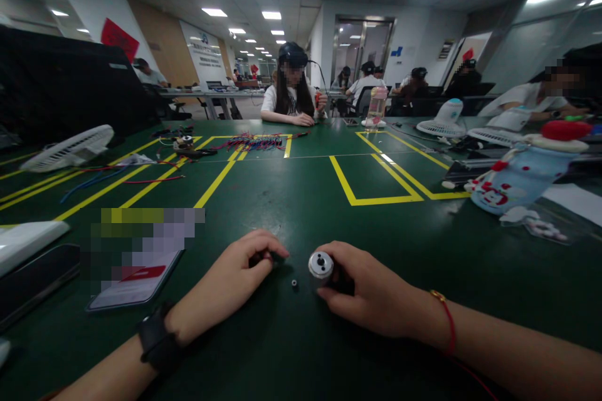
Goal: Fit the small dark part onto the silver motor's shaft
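Observation:
My right hand (364, 285) grips a small silver electric motor (321, 265) between thumb and fingers. The motor stands upright, its round end face with a centre hole and smaller holes turned up. Left of it on the green table (282, 351) lies a tiny metal gear-like part (294, 284), too small to make out fully. My left hand (249, 263) rests near that part without touching it, index finger stretched towards the motor and thumb apart below. Nothing shows between its fingers.
A phone (141, 279) lies left of my left forearm. A blue bottle (522, 169) and a small plastic bag (540, 225) are at the right. Bundled wires (256, 141) lie farther back, near a person (291, 91) seated opposite. White fans (78, 147) stand at both sides.

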A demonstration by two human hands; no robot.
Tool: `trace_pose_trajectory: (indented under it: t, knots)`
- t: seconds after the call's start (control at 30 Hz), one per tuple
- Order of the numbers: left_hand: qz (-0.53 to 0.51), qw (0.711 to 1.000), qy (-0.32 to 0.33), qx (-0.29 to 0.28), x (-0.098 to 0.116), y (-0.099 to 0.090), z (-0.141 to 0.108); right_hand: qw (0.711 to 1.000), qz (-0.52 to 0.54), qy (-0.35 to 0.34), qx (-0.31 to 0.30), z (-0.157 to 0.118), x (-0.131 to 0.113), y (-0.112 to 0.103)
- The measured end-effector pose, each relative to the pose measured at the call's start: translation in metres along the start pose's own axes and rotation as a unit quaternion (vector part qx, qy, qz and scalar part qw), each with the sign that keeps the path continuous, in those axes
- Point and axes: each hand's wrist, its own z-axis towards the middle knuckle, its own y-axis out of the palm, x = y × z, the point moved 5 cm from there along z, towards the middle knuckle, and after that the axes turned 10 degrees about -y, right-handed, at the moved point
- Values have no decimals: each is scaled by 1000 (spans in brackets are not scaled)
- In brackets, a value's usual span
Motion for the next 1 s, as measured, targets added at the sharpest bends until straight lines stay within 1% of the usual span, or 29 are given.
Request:
trace_pose_trajectory:
  t: [0.17, 0.37, 0.5, 0.6, 0.67, 0.73, 0.8, 0.87, 1.0]
  knots:
    - [39, 997, 44, -46, 14, 7, -7, 1000, -8, -1, 5, -1, 1, 1]
    - [65, 995, 52, -46, 17, 12, -8, 1000, -2, -4, 8, 0, 0, 0]
    - [44, 996, 53, -51, 17, 13, -6, 1000, -3, -3, 4, 0, 0, 0]
    - [-10, 998, 49, -30, 18, 8, -5, 1000, -6, -4, 4, 0, 1, 1]
    - [-35, 998, 51, 3, 21, 3, -5, 1000, -9, -6, 5, 1, 1, 2]
    - [-47, 996, 64, 42, 26, -1, -7, 1000, -12, -12, 6, 1, 0, 2]
    - [-47, 993, 82, 70, 33, -2, -10, 1000, -14, -23, 6, 2, -1, 2]
    - [-39, 991, 96, 80, 40, 0, -12, 999, -16, -31, 8, 2, -2, 2]
    - [-7, 991, 112, 75, 50, 7, -13, 999, -27, -35, 13, 1, 0, 3]
